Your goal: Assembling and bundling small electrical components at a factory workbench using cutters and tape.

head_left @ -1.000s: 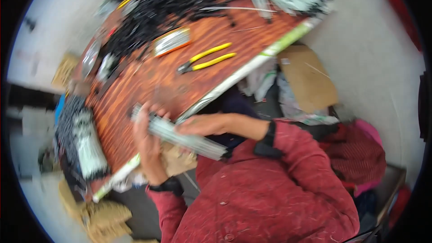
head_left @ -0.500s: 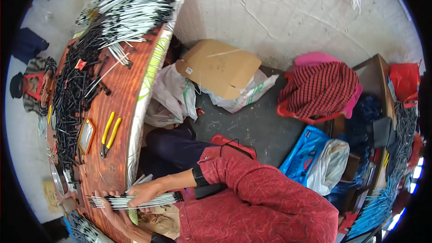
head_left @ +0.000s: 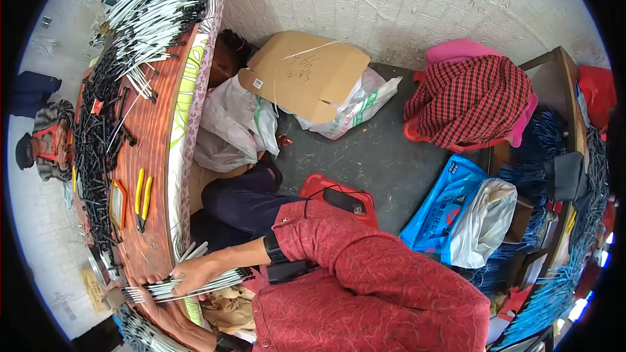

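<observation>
A bundle of thin white rods with black ends (head_left: 225,279) lies across my two hands at the near end of the wooden table. My right hand (head_left: 195,275), the upper one, is closed around the middle of the bundle. My left hand (head_left: 156,306) is below, its fingers bent at the bundle's far black ends; part of them is hidden behind the rods. A few loose pale rods (head_left: 194,251) stick up beside my right hand. What exactly the rods are I cannot make out.
The wooden table (head_left: 147,150) bears a heap of white rods (head_left: 153,23), a long pile of black pieces (head_left: 94,137), yellow-handled pliers (head_left: 143,199) and an orange-rimmed tray (head_left: 117,203). Another person (head_left: 49,150) sits beyond it. Cardboard (head_left: 306,75) and plastic bags (head_left: 238,124) lie beside the table.
The view has shifted, so most things sit a little further left and higher. My left fingers, stretched out earlier, now bend in at the rod ends. My right hand keeps its grip.
</observation>
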`<action>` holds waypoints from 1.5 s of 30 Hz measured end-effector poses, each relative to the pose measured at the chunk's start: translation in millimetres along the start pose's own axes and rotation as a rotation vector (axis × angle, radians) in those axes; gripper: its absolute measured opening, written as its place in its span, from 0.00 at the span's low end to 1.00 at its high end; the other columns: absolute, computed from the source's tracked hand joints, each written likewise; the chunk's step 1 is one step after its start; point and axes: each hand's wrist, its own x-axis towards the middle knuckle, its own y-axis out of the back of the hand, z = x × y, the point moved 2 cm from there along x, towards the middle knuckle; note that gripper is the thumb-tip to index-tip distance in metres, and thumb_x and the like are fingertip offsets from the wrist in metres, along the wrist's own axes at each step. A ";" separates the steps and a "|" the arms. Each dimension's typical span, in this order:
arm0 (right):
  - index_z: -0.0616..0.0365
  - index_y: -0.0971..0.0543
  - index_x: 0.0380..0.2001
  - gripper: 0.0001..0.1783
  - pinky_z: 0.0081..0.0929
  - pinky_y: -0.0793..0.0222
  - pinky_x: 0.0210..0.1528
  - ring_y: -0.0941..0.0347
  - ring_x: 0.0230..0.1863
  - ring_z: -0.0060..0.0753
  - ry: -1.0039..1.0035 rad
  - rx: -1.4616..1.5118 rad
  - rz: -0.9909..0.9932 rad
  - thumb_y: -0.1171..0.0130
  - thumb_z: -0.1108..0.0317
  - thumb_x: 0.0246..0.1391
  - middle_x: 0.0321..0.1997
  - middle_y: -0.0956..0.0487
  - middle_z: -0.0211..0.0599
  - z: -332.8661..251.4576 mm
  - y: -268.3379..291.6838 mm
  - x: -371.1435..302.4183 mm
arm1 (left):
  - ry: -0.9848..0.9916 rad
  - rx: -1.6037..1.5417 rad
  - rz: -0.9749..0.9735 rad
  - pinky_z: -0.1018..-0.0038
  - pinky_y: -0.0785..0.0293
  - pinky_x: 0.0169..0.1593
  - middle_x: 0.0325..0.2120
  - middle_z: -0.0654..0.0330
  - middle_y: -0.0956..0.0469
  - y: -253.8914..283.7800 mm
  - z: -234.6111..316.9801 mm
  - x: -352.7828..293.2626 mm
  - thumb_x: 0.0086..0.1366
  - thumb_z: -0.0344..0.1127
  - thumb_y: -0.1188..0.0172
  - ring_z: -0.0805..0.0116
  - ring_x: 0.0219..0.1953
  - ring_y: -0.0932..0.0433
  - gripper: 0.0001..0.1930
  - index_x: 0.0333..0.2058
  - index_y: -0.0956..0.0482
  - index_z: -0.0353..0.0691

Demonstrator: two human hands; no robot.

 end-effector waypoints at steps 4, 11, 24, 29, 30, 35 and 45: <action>0.65 0.24 0.31 0.19 0.28 0.26 0.24 0.22 0.23 0.28 0.000 -0.010 -0.003 0.48 0.57 0.64 0.23 0.21 0.38 -5.9 -1.7 -7.0 | -0.001 0.016 0.005 0.67 0.29 0.55 0.45 0.62 0.28 6.7 0.0 -2.7 0.68 0.36 0.39 0.69 0.45 0.27 0.28 0.63 0.37 0.38; 0.65 0.22 0.38 0.21 0.27 0.23 0.27 0.21 0.26 0.28 -0.082 0.179 -0.124 0.45 0.54 0.64 0.28 0.19 0.40 6.6 -11.1 -3.2 | 0.048 -0.059 0.040 0.61 0.24 0.48 0.41 0.61 0.25 11.3 -3.8 -6.5 0.67 0.34 0.38 0.65 0.41 0.24 0.25 0.60 0.35 0.43; 0.67 0.24 0.39 0.20 0.27 0.25 0.39 0.24 0.34 0.25 0.149 -0.526 -0.221 0.45 0.56 0.65 0.31 0.20 0.33 -104.5 -61.6 62.2 | -0.448 0.028 -0.237 0.57 0.22 0.46 0.37 0.54 0.25 -14.0 132.4 -16.5 0.70 0.36 0.43 0.58 0.36 0.22 0.14 0.51 0.29 0.41; 0.67 0.24 0.47 0.19 0.27 0.28 0.49 0.23 0.43 0.27 0.298 -0.589 -0.229 0.44 0.59 0.65 0.42 0.19 0.32 -86.7 -54.2 92.6 | -0.665 0.385 -0.451 0.56 0.22 0.46 0.36 0.53 0.26 24.6 121.4 3.2 0.71 0.36 0.44 0.58 0.36 0.22 0.11 0.49 0.28 0.40; 0.66 0.24 0.45 0.19 0.27 0.28 0.47 0.24 0.41 0.25 0.307 -0.553 -0.161 0.45 0.58 0.65 0.41 0.20 0.32 -70.8 -46.6 92.1 | -0.661 0.268 -0.442 0.56 0.22 0.46 0.36 0.53 0.26 28.1 114.4 7.6 0.71 0.36 0.44 0.57 0.36 0.22 0.11 0.49 0.29 0.40; 0.63 0.24 0.46 0.21 0.26 0.28 0.44 0.26 0.39 0.22 0.012 -0.401 -0.209 0.48 0.53 0.68 0.41 0.22 0.33 -55.3 -38.3 74.8 | -0.507 -0.072 -0.339 0.59 0.20 0.44 0.38 0.53 0.25 42.3 96.7 11.5 0.71 0.35 0.45 0.56 0.38 0.20 0.11 0.48 0.29 0.39; 0.60 0.36 0.60 0.26 0.24 0.22 0.39 0.24 0.41 0.22 -0.215 -0.166 -0.237 0.52 0.52 0.69 0.46 0.22 0.36 -64.8 -48.4 95.1 | -0.139 -0.340 -0.028 0.61 0.15 0.42 0.38 0.54 0.23 70.8 71.8 55.3 0.71 0.35 0.45 0.59 0.40 0.18 0.12 0.49 0.30 0.39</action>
